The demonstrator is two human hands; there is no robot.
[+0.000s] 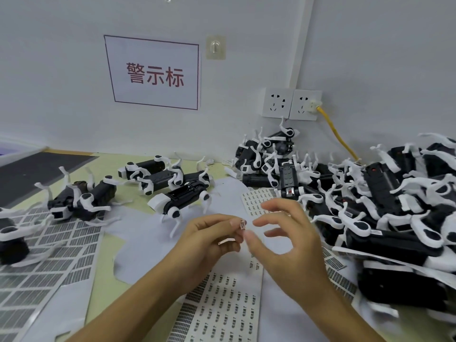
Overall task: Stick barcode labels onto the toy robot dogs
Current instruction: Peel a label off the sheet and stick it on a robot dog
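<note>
Two bare hands meet in the lower middle of the frame, above a yellowish desk [106, 287]. The left hand [209, 239] holds a small barcode label [242, 223] upright, pinched at the tips of its curled fingers [234, 222]. The right hand [288, 240] hovers just beside it, fingers loosely curved and spread, thumb and forefinger apart and holding nothing.

Below the hands lies a white label sheet [222, 304] printed with rows of small dark labels, their text too small to read. A second printed sheet [256, 201] lies behind the right hand, and grey, mostly peeled backing sheets [44, 267] cover the lower left.

Black-and-white toy robot dogs lie about. A small group [172, 183] sits at centre left, two more [79, 198] further left, and a large heap [385, 193] fills the right side, several on their backs with white legs in the air.

On the white wall at upper centre hangs a paper sign [154, 72] with a dark red border and red Chinese characters reading "警示标". To its right is a clear adhesive hook [215, 47]. Further right are two white wall sockets [291, 103], one with a plug and a yellow cable [335, 132] running down behind the heap.
</note>
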